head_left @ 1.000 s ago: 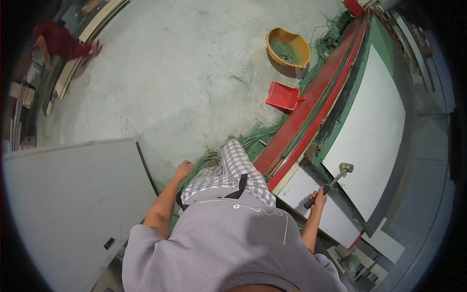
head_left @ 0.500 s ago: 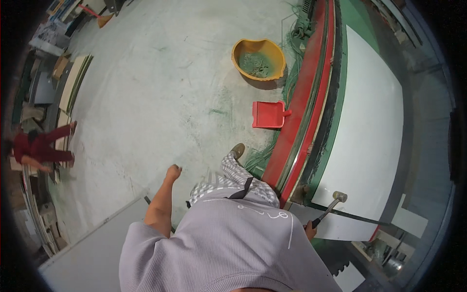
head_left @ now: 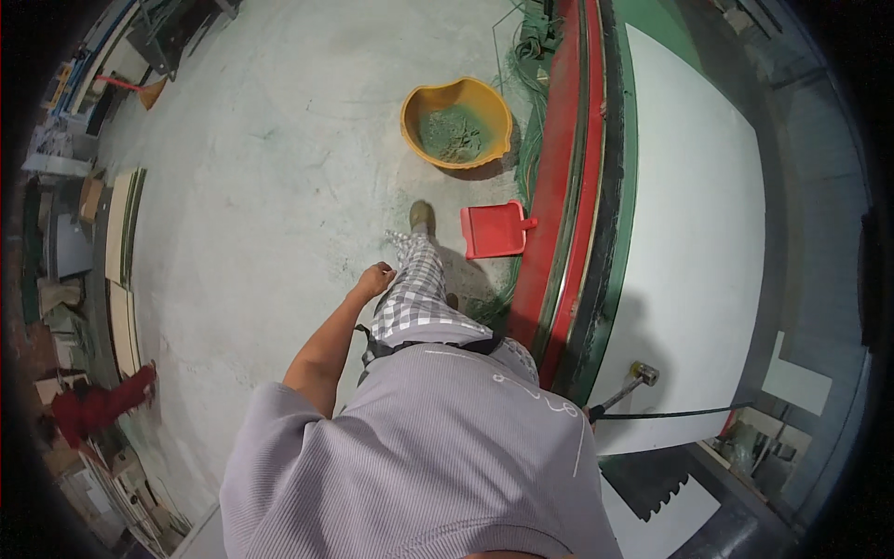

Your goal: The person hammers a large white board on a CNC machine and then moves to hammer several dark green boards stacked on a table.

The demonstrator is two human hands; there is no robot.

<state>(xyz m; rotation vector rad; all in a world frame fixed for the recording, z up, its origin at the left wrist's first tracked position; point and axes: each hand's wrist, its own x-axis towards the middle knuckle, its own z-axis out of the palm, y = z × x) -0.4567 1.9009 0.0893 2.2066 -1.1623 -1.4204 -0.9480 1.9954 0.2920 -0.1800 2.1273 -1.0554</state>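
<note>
My right hand (head_left: 590,413) grips the dark handle of a hammer (head_left: 643,375), low at my right side; my shirt hides most of that hand. The hammer's pale, blocky head points away from me, over a large white sheet (head_left: 694,233) that lies on a green-edged machine bed (head_left: 616,307). My left hand (head_left: 377,279) hangs in front of my left hip, beside my checked trousers. Its fingers are loosely curled and I see nothing in them.
Ahead on the floor stand a yellow tub (head_left: 503,112) with greenish debris and a red dustpan (head_left: 495,230). Green strands lie along the machine's red rail (head_left: 545,214). Boards (head_left: 121,228) line the left, where a person in red (head_left: 98,407) bends. A toothed dark plate (head_left: 647,484) is behind right.
I have stepped forward along the machine, so the tub and dustpan are nearer. My left hand has swung in toward my leg. The hammer stays in my right hand.
</note>
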